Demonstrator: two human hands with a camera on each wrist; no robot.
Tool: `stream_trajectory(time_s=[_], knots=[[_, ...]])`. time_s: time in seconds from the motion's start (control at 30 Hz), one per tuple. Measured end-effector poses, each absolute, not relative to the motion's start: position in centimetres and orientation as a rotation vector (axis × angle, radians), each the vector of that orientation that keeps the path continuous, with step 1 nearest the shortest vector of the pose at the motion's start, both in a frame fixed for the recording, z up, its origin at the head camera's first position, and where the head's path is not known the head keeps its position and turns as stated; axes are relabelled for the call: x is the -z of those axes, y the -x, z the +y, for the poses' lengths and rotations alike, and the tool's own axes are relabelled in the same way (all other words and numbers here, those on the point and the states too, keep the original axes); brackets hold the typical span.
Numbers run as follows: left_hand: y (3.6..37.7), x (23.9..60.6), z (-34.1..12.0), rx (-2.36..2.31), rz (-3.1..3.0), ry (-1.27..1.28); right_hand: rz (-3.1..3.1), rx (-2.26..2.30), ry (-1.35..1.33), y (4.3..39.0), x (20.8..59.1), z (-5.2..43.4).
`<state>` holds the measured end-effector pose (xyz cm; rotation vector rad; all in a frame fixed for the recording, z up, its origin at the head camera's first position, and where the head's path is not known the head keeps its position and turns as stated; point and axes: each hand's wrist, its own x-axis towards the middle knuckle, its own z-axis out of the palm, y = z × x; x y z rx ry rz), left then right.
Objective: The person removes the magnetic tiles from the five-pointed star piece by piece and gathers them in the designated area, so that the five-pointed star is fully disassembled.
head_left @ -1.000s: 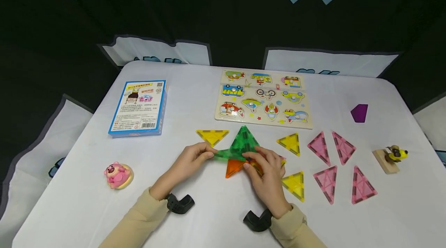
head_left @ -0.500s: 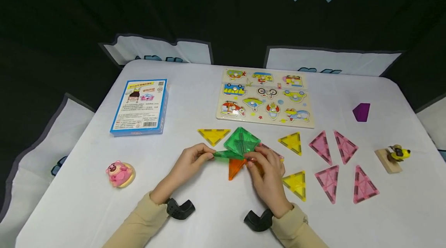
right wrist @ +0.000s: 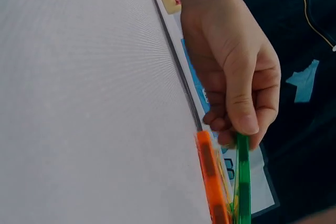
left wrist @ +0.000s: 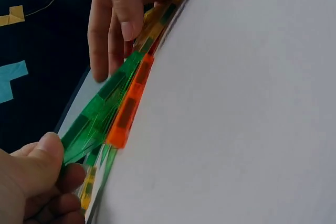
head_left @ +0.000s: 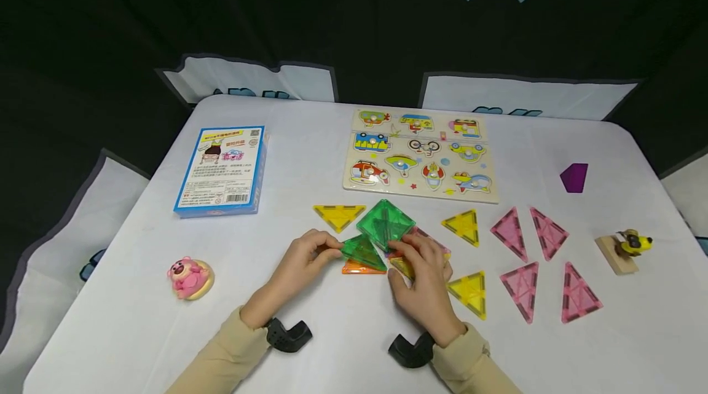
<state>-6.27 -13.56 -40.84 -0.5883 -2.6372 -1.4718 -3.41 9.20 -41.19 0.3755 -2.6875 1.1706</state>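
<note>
My left hand (head_left: 307, 260) pinches the left corner of a green triangular magnetic tile (head_left: 362, 251) between thumb and fingers. That tile slopes over an orange tile (left wrist: 131, 103), whose front strip shows below it. Just behind, green tiles form a diamond (head_left: 385, 220) on the table. My right hand (head_left: 424, 280) rests its fingertips at the diamond's lower right edge, thumb apart from the fingers. Beneath that hand, a yellow tile (head_left: 402, 267) and a pink tile (head_left: 430, 238) are partly hidden. In the right wrist view, the green tile (right wrist: 243, 177) stands on edge beside the orange one.
Loose yellow triangles (head_left: 461, 227) and several pink triangles (head_left: 520, 289) lie to the right. Farther out are a purple piece (head_left: 574, 178) and a dog figure (head_left: 629, 246). A picture puzzle board (head_left: 420, 157) lies behind, a blue-edged box (head_left: 221, 169) and pink bear (head_left: 190, 277) left.
The green tile in my left hand has swung down and forward over the orange tile, which now shows only a strip. The green tiles behind have spread from a triangle into a diamond.
</note>
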Motion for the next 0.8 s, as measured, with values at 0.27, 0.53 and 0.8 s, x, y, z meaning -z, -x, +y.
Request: stream_trajectory(time_s=[0.27,0.53,0.8], knots=[[6.1,41.0,-13.2,1.458,-2.6,0.653,-2.801,-1.04,-0.428,3.3,41.0,8.9],[6.1,40.4,-13.4,1.597,-2.579,0.562,-2.792,-1.05,-0.376,3.5,41.1,8.8],[6.9,38.5,-17.2,1.354,-2.631,0.5,-2.824,-1.054,-0.354,3.4,41.1,8.9]])
